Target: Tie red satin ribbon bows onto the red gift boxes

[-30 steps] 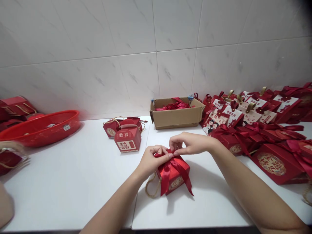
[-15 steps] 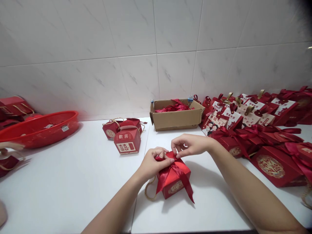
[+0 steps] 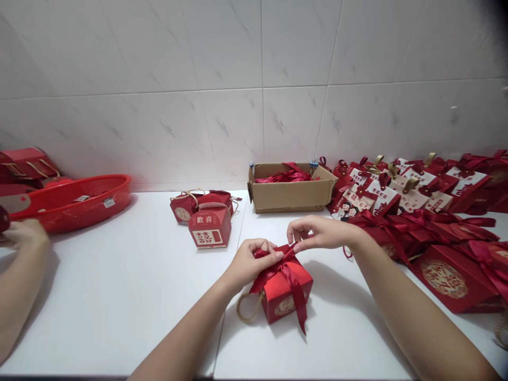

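In front of me a small red gift box (image 3: 273,301) stands on the white table, a loop of twisted cord at its left side. A dark red satin ribbon (image 3: 296,291) is tied across its top, one tail hanging down the front. My left hand (image 3: 252,262) pinches the ribbon near its knot, thumb against fingers. My right hand (image 3: 317,234) grips another part of the ribbon between thumb and fingertips, just right of the knot. The fingers partly cover the bow.
Behind the box is a cardboard tray (image 3: 291,196) of red ribbons. Several red boxes (image 3: 210,227) stand left of it. Finished-looking beribboned boxes (image 3: 448,275) crowd the right. A red plastic basin (image 3: 87,206) sits at far left, beside another person's arm (image 3: 24,286).
My right hand has drawn a little to the right, with ribbon stretched from the knot. The front ribbon tail hangs more steeply. The other person's arm has come further into view.
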The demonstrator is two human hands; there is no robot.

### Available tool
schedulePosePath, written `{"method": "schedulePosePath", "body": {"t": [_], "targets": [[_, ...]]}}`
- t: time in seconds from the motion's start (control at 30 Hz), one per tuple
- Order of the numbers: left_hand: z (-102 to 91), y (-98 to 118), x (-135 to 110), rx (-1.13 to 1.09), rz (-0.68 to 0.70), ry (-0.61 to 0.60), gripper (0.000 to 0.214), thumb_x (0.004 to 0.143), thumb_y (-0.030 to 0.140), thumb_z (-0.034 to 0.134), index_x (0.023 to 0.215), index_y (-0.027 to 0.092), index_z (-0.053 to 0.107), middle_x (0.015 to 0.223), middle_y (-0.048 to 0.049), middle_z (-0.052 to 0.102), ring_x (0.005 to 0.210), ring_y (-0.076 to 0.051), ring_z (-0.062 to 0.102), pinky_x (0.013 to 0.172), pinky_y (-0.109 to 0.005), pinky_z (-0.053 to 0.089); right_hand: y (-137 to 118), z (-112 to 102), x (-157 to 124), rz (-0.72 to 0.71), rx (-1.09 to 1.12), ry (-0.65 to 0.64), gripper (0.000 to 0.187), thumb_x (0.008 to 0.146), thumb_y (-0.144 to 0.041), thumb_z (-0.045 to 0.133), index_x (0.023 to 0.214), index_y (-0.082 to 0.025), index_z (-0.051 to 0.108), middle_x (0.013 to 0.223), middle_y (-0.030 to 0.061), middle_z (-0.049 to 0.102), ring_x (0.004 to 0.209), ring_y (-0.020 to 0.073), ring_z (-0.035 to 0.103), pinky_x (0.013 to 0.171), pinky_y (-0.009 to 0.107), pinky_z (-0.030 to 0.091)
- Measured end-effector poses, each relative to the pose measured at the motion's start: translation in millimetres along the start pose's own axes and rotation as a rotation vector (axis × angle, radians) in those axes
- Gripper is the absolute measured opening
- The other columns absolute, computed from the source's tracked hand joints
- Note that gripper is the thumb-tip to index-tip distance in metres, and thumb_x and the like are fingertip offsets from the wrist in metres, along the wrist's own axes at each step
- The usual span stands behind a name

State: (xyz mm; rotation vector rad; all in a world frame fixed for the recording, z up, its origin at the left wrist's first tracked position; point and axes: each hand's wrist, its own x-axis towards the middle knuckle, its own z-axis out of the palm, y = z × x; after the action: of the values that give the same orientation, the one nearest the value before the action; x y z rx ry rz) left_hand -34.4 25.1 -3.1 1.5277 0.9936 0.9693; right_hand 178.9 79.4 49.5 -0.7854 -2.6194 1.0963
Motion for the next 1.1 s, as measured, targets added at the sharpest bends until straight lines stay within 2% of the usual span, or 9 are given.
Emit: {"method": "schedulePosePath", "body": {"t": [0.13, 0.23, 0.33, 0.43, 0.5, 0.63, 0.8, 0.9, 1.1], "targets": [[-2.7, -2, 1, -0.094, -0.041, -0.010, 0.040, 0.071, 0.041, 0.066, 0.058, 0.016, 0.038, 0.075, -0.0032, 0.060, 0.067, -0.012, 0.053, 0.060, -0.024, 0.037, -5, 5, -3, 0.005, -0.006, 0.062, 0.023, 0.081, -0.038, 0.058, 0.080, -0.015, 0.060, 0.079, 0.0025, 0.060, 0.071, 0.0131, 0.052, 0.067, 0.026, 0.042], [-4.4, -2, 2, -0.098, -0.056, -0.015, 0.038, 0.070, 0.042, 0.067, 0.057, 0.016, 0.042, 0.068, -0.0011, 0.057, 0.064, -0.012, 0.052, 0.059, -0.023, 0.036, -4, 18, -4, 0.018, 0.049, 0.209, 0.026, 0.082, -0.041, 0.057, 0.081, -0.016, 0.062, 0.083, 0.0038, 0.061, 0.076, 0.0151, 0.055, 0.071, 0.028, 0.043], [-5.4, 0, 2, -0.086, -0.060, -0.008, 0.039, 0.068, 0.043, 0.068, 0.054, 0.015, 0.045, 0.059, 0.0009, 0.052, 0.061, -0.012, 0.050, 0.057, -0.023, 0.034, 5, 37, -4, 0.036, 0.168, 0.380, 0.030, 0.084, -0.045, 0.053, 0.088, -0.016, 0.061, 0.091, 0.0061, 0.061, 0.083, 0.0169, 0.056, 0.074, 0.030, 0.045], [-6.1, 2, 2, -0.074, -0.069, -0.007, 0.040, 0.068, 0.044, 0.069, 0.052, 0.014, 0.048, 0.058, 0.0007, 0.052, 0.059, -0.010, 0.048, 0.056, -0.023, 0.033, 13, 55, -6, -0.019, 0.322, 0.474, 0.037, 0.084, -0.051, 0.050, 0.100, -0.018, 0.058, 0.101, 0.0089, 0.059, 0.094, 0.0197, 0.055, 0.080, 0.033, 0.046], [-6.6, 3, 1, -0.095, -0.093, -0.015, 0.039, 0.069, 0.046, 0.067, 0.055, 0.014, 0.051, 0.062, -0.0003, 0.055, 0.057, -0.010, 0.047, 0.056, -0.023, 0.033, 15, 64, -8, -0.068, 0.393, 0.485, 0.038, 0.083, -0.051, 0.053, 0.103, -0.019, 0.056, 0.105, 0.0095, 0.058, 0.101, 0.0211, 0.054, 0.085, 0.036, 0.046], [-8.5, 5, 0, -0.192, -0.159, -0.037, 0.035, 0.070, 0.047, 0.065, 0.065, 0.014, 0.055, 0.063, -0.0010, 0.056, 0.055, -0.010, 0.049, 0.053, -0.022, 0.033, 17, 71, -10, -0.123, 0.402, 0.454, 0.028, 0.080, -0.040, 0.061, 0.101, -0.021, 0.058, 0.109, 0.0085, 0.055, 0.106, 0.0215, 0.053, 0.092, 0.039, 0.043], [-12.5, 9, -1, -0.243, -0.134, -0.095, 0.012, 0.062, 0.019, 0.065, 0.070, 0.014, 0.057, 0.077, -0.0024, 0.061, 0.065, -0.012, 0.054, 0.060, -0.023, 0.039, 26, 76, -9, -0.159, 0.353, 0.466, 0.018, 0.080, -0.034, 0.063, 0.092, -0.021, 0.062, 0.112, 0.0083, 0.055, 0.105, 0.0210, 0.053, 0.094, 0.040, 0.042], [-14.8, 10, -1, -0.265, -0.146, -0.172, 0.022, 0.057, 0.010, 0.058, 0.078, 0.014, 0.063, 0.083, -0.0041, 0.062, 0.072, -0.015, 0.056, 0.063, -0.024, 0.041, 27, 78, -9, -0.161, 0.369, 0.514, 0.015, 0.084, -0.033, 0.057, 0.089, -0.021, 0.063, 0.107, 0.0088, 0.057, 0.103, 0.0206, 0.054, 0.094, 0.040, 0.042], [-14.7, 8, -2, -0.205, -0.146, -0.273, 0.022, 0.060, 0.011, 0.062, 0.082, 0.014, 0.064, 0.082, -0.0035, 0.061, 0.073, -0.014, 0.055, 0.065, -0.025, 0.041, 19, 79, -12, -0.131, 0.437, 0.605, 0.011, 0.084, -0.028, 0.053, 0.084, -0.021, 0.062, 0.099, 0.0074, 0.060, 0.099, 0.0204, 0.056, 0.092, 0.038, 0.041]]}}
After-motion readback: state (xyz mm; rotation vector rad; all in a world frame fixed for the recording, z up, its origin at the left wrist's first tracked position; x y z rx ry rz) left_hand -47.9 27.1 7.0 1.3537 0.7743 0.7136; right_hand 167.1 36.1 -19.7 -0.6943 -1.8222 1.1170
